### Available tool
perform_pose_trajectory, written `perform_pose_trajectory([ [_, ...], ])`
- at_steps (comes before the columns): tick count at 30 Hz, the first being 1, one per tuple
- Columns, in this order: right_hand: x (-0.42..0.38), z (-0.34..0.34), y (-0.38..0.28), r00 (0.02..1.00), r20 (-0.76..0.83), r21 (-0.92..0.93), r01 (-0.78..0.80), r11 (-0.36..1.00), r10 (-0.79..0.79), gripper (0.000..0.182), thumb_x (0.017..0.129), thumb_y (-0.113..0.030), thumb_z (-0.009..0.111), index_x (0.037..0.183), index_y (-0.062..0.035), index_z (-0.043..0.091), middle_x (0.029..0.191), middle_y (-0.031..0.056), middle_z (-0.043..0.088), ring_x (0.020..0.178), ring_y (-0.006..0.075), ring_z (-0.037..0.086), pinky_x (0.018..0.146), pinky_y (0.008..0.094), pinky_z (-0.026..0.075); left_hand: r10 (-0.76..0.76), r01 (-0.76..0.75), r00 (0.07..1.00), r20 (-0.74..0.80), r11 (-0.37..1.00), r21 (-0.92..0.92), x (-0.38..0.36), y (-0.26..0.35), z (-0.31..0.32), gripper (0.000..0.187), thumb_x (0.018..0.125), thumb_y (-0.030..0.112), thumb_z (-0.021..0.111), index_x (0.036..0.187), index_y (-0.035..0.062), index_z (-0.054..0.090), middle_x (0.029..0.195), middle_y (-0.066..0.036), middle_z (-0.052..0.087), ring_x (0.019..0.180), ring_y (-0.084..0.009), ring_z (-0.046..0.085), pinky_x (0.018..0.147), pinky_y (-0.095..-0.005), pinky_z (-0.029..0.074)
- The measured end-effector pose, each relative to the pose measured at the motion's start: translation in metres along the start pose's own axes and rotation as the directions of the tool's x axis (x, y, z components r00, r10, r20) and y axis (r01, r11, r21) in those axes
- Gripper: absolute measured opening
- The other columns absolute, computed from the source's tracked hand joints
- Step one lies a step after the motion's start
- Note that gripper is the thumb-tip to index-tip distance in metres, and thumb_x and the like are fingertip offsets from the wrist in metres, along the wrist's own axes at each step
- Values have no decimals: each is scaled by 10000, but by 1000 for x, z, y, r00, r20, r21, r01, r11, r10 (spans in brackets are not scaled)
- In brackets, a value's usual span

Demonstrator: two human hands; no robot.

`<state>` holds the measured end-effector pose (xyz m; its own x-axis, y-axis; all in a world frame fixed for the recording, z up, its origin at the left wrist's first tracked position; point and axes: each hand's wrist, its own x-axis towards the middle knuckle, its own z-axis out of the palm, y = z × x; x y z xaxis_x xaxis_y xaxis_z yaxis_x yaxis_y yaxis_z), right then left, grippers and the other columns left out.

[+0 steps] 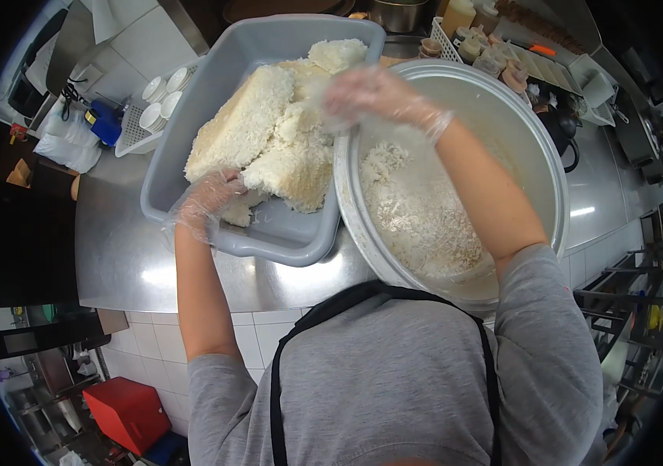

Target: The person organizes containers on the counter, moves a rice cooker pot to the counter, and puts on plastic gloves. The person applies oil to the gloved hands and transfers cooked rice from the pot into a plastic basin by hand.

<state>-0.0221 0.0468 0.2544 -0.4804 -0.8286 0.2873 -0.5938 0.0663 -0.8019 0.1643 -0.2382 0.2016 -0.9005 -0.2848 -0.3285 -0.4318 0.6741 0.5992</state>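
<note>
Large clumps of white rice (242, 116) lie in a grey plastic tub (159, 175). My left hand (211, 198), in a clear plastic glove, is at the tub's near left part, its fingers curled against the lower edge of a rice clump. Over the tub's right side is my right hand (370, 97), also gloved and smeared by motion; whether it holds anything cannot be made out. Beneath my right forearm stands a big round metal pot (529, 155), with loose rice (425, 225) over its bottom and left wall. The pot's rim touches or overlaps the tub's right edge.
Both containers stand on a steel counter (114, 248). White cups (153, 116) sit in a basket at the left. Sauce bottles (458, 15) and small containers line the back right, near a black kettle (560, 128). A red box (126, 412) is on the floor, lower left.
</note>
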Motion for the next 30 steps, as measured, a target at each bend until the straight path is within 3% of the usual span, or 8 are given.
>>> perform_pose_trajectory([
  [5,6,-75,26,937,-184,-183,-329,926,297,410,871,-443,553,900,-50,668,656,47,610,597,111,538,634,283,480,62,-63,998,-32,998,-19,6,-11,4,248,686,273,585,762,51,665,684,-62,618,676,-177,558,672,-310,435],
  [9,24,-49,21,989,-43,-378,-145,914,140,456,869,-457,503,746,-34,623,677,26,604,681,131,548,663,300,444,-15,16,1000,18,999,-36,4,-5,0,281,705,211,609,914,36,678,793,-29,646,775,-129,571,759,-270,428],
  [12,18,-24,-10,945,-305,157,-76,985,121,488,854,-492,517,685,-40,595,660,17,575,654,126,506,630,298,409,-23,23,1000,0,999,-22,-6,9,0,263,709,214,603,889,36,675,788,-31,646,769,-132,573,756,-277,428],
  [17,-18,-75,29,904,31,-306,-398,865,427,482,862,-480,492,781,-35,656,785,88,622,756,158,564,720,337,455,-2,1,1000,24,1000,10,2,1,-2,255,706,217,595,872,40,675,773,-36,644,762,-134,572,752,-276,426],
  [20,-54,-83,82,756,-75,-767,-460,447,650,448,865,-403,469,861,-3,670,886,178,649,827,299,615,793,391,459,-4,3,999,34,999,45,-3,7,-3,256,699,218,595,867,42,676,763,-36,643,757,-134,570,749,-273,426],
  [25,-87,-39,143,762,-420,-545,-646,535,492,443,888,-354,453,1058,22,616,1027,221,620,1023,326,581,892,382,435,-4,4,1000,8,999,48,-1,5,-1,262,696,225,596,867,43,675,758,-33,643,750,-135,574,741,-277,431],
  [27,-82,15,58,635,-377,226,-643,732,674,456,909,-337,441,1180,16,540,1197,214,547,1174,306,492,969,400,394,-4,3,1000,25,998,58,3,1,-1,270,700,228,595,874,37,673,758,-34,644,749,-136,577,738,-279,434],
  [30,-93,56,36,841,-77,40,-535,844,536,554,918,-394,441,1332,-31,388,1350,201,408,1265,308,385,1062,422,305,-5,1,1000,31,994,105,2,4,-2,273,703,228,596,877,30,670,758,-36,643,748,-136,577,741,-279,434],
])
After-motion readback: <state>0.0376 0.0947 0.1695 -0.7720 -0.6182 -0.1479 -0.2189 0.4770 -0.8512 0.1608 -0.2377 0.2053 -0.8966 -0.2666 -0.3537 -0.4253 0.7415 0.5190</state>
